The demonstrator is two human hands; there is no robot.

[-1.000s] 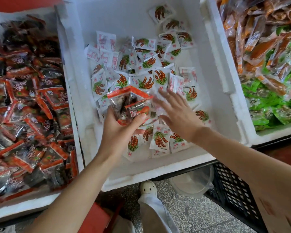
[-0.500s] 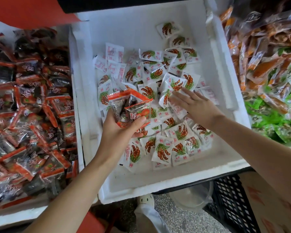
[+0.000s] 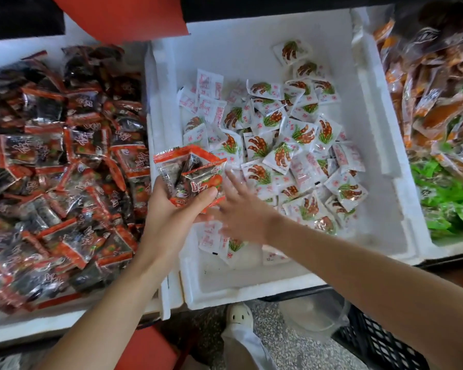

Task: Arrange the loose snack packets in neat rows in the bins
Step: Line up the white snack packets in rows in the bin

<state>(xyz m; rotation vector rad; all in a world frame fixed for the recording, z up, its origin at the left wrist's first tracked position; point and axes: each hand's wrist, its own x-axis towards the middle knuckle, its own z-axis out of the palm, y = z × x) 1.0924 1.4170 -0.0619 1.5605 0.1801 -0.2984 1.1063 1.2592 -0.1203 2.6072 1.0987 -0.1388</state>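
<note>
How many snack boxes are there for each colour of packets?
Red-and-black packet box: 1
White packet box: 1
Orange-and-green packet box: 1
Total: 3 boxes
</note>
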